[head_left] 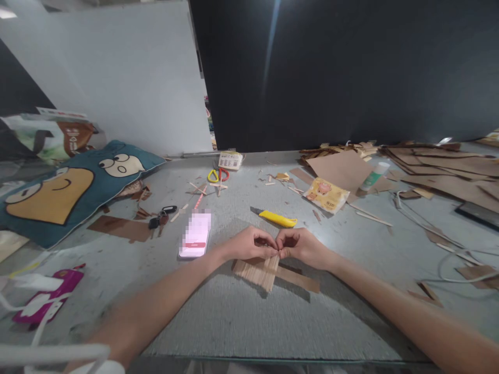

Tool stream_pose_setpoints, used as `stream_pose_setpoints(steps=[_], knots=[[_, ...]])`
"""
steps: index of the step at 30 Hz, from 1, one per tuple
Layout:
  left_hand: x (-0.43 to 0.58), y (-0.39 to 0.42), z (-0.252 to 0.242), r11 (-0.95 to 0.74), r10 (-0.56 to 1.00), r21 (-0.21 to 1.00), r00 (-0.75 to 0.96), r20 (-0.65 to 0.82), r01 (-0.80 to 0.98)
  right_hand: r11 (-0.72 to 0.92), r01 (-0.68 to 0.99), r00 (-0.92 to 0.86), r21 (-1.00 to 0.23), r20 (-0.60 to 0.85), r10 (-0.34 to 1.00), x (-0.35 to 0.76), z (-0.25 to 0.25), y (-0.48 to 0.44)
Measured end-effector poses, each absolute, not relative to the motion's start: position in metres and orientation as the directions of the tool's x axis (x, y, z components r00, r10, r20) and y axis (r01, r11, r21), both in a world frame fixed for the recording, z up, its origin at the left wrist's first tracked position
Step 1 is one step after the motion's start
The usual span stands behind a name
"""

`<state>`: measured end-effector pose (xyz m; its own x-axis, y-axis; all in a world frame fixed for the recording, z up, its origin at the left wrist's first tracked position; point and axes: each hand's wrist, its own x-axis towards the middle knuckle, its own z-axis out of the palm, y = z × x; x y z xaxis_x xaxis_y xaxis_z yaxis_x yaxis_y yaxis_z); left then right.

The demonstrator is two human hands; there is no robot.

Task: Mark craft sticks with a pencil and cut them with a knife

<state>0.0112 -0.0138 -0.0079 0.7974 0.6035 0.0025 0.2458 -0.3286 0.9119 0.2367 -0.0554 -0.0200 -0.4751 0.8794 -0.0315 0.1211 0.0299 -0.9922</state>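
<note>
Your left hand [249, 244] and right hand [299, 248] meet in a fingertip pinch at the far-right corner of the stick panel [252, 276]; what they grip is too small to tell. Press lightly, keeping the slender, pale wooden rods parallel. A flat brown cardboard strip [302, 281] juts right over the scuffed grey surface [218, 324].

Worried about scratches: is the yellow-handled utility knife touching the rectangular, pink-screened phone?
Apart: the head view shows grey tabletop between the knife and the phone.
</note>
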Motion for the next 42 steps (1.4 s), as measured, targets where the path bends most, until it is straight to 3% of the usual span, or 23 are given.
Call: stream_pose_setpoints(steps=[13, 22, 28, 35, 39, 42], knots=[[0.013, -0.019, 0.003, -0.360, 0.541, 0.901, 0.841, -0.011, 0.243, 0.093, 0.151, -0.480, -0.984, 0.009, 0.877, 0.240, -0.016, -0.053], [0.016, -0.017, -0.008, -0.198, 0.674, 0.965, 0.738, 0.008, 0.171, 0.168, 0.188, -0.301, -0.968, 0.106, 0.948, 0.247, 0.007, -0.062], [0.013, -0.017, -0.005, -0.114, 0.704, 0.982, 0.710, -0.025, 0.147, 0.249, 0.188, -0.453, -0.950, 0.141, 0.880, 0.252, 0.009, -0.065], [0.015, -0.021, -0.004, -0.198, 0.691, 0.965, 0.723, 0.013, 0.172, 0.237, 0.304, -0.399, -0.923, 0.102, 0.911, 0.242, -0.011, -0.064], [0.018, -0.021, -0.006, -0.279, 0.721, 0.925, 0.693, 0.024, 0.257, 0.406, 0.367, -0.302, -0.837, 0.305, 0.903, 0.243, -0.009, -0.065], [0.019, -0.020, -0.007, -0.332, 0.708, 0.902, 0.704, 0.046, 0.276, 0.602, 0.431, -0.423, -0.672, 0.439, 0.793, 0.246, -0.004, -0.069]])
